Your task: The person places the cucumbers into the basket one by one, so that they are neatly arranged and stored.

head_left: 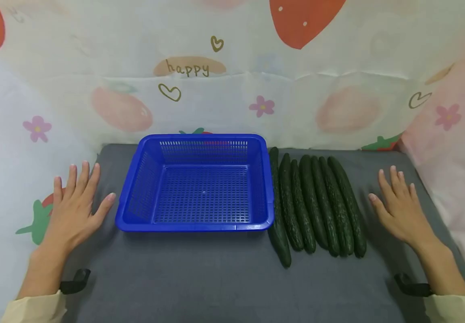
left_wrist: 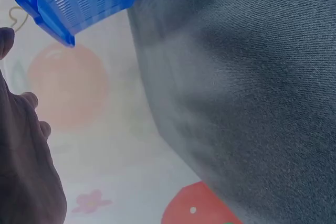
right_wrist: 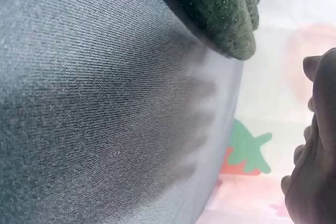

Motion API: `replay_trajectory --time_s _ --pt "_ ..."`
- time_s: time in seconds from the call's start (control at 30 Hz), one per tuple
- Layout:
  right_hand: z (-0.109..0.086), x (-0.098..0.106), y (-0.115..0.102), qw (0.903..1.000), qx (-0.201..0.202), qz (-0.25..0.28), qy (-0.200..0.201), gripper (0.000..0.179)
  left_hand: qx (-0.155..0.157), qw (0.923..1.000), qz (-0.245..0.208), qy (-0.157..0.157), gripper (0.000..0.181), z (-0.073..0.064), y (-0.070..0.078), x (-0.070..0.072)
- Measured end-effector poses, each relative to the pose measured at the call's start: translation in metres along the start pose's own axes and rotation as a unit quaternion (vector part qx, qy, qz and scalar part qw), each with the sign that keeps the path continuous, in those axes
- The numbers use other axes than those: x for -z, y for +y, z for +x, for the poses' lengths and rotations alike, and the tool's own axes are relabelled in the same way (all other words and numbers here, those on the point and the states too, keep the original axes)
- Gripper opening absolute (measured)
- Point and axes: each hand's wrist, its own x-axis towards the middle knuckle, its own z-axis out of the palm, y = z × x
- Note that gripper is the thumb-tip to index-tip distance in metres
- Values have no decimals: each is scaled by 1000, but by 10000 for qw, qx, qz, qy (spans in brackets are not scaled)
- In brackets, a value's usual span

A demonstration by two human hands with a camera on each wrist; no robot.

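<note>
A blue plastic basket (head_left: 200, 227) with slotted walls and floor stands at the middle left of the grey table; nothing lies inside it. Along its right side several dark green cucumbers (head_left: 309, 202) lie roughly parallel, the leftmost partly hidden by the basket's rim. To the left of the basket, my left hand (head_left: 72, 213) is held palm down with fingers straight, holding nothing. My right hand (head_left: 403, 211), also flat and spread, hovers to the right of the cucumbers. In the right wrist view its shadow falls on the cloth below, near one cucumber's end (right_wrist: 231, 35).
The grey cloth-covered table (head_left: 200, 278) ends at a printed curtain (head_left: 232, 103) with strawberries, hearts and flowers, which also hangs at both sides. A dark strap piece (head_left: 75, 281) sticks out at the left wrist, and a similar one (head_left: 411, 285) at the right.
</note>
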Motion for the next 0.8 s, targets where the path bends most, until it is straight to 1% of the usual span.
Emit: replay_trajectory --time_s 0.13,0.33,0.43,0.57,0.7,0.8 --pt "2 3 -1 10000 69 33 20 71 -21 10000 -38 55 80 4 3 -2" --pt "0 2 -7 9993 159 340 -6 71 21 9996 -189 206 85 6 9 -5" --pt "1 0 -11 9990 197 389 6 72 42 9994 -285 212 86 7 13 -6" --pt "1 -2 -17 9994 107 334 -78 73 -23 9990 -399 176 86 11 18 -8" --pt "0 -4 -24 9996 -78 211 -196 70 -71 9977 -667 135 86 16 21 -10" --pt "2 -7 -28 9996 -128 166 -208 65 -106 9947 -1013 121 84 23 23 -11"
